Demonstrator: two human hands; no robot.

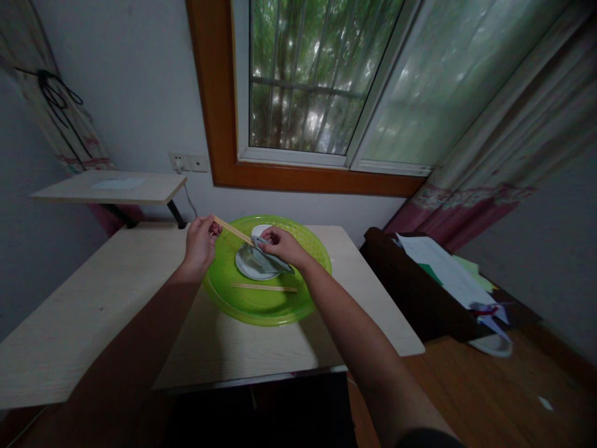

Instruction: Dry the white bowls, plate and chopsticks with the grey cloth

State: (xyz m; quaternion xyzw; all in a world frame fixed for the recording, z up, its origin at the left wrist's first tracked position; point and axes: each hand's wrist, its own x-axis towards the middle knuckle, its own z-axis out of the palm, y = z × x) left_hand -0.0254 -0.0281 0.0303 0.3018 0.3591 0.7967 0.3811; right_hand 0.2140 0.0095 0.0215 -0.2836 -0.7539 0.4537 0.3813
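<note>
My left hand (201, 238) is closed on one end of a light wooden pair of chopsticks (233, 231), which slants down to the right. Their far end meets a grey-green cloth (275, 260) pinched in my right hand (282, 244). The cloth hangs over a white plate (254, 271), hiding part of it. Behind my right fingers a small white dish (261, 229) partly shows. Another pair of chopsticks (263, 287) lies in front of the plate. All of this is on or above a round, bright green tray (270, 317).
The tray rests on a pale wooden table (261, 354). A raised shelf (112, 186) on black legs stands at the back left. Beyond the table is a window (321, 81) with an orange-brown frame. To the right, papers (443, 267) lie on a dark brown box-like piece (410, 280).
</note>
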